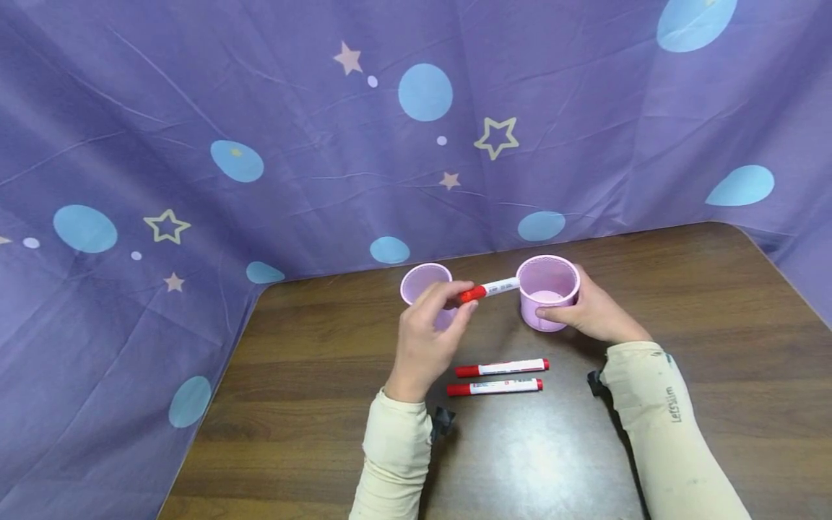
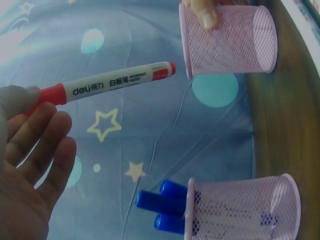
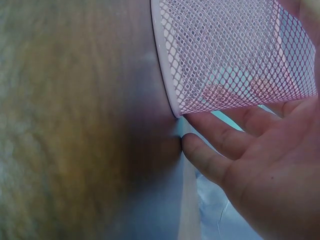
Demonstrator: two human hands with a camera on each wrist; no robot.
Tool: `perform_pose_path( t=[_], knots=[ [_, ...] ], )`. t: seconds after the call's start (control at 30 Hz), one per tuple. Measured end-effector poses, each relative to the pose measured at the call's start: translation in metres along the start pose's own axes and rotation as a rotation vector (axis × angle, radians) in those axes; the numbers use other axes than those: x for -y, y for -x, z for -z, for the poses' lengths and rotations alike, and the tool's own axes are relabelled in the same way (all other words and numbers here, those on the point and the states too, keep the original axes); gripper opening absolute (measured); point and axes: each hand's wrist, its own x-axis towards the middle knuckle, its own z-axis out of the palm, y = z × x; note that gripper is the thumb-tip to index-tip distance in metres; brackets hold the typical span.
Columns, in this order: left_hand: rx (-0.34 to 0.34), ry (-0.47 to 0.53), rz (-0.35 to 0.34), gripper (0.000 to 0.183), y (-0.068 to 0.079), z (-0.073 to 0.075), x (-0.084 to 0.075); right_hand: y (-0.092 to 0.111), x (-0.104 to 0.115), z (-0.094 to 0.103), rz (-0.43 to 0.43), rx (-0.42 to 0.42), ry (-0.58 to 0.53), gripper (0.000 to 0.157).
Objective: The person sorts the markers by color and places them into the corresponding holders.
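My left hand [image 1: 425, 339] pinches a whiteboard marker [image 1: 499, 287] by its red cap. The marker's white barrel points right, its red tail end near the rim of a pink mesh pen cup [image 2: 235, 42]. That cup stands upright on the table, and my right hand [image 1: 601, 310] grips it round the side, thumb across the front. In the right wrist view my right hand's fingers [image 3: 207, 157] curl along the mesh. Behind my left hand is a second pink mesh cup [image 2: 245, 207], which holds several blue-capped markers [image 2: 162, 202].
Two red-capped markers, one farther back [image 1: 503, 367] and one nearer [image 1: 497, 387], lie side by side on the brown wooden table [image 1: 292, 433], between my forearms. A purple cloth [image 1: 312, 130] with stars and dots hangs along the table's back and left edges.
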Motion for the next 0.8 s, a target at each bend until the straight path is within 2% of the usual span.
perform_pose_path(
  t=[0.1, 0.33, 0.8],
  knots=[
    [0.001, -0.007, -0.003, 0.022, 0.000, -0.005, -0.002, 0.000, 0.000, 0.000, -0.008, 0.002, 0.003, 0.092],
    [0.073, -0.017, -0.007, 0.021, 0.002, -0.016, -0.003, 0.001, 0.002, 0.000, -0.013, 0.006, 0.011, 0.092],
    [0.143, 0.003, 0.035, 0.026, 0.005, -0.033, -0.009, -0.001, 0.001, -0.001, -0.001, 0.008, -0.005, 0.090]
  ],
)
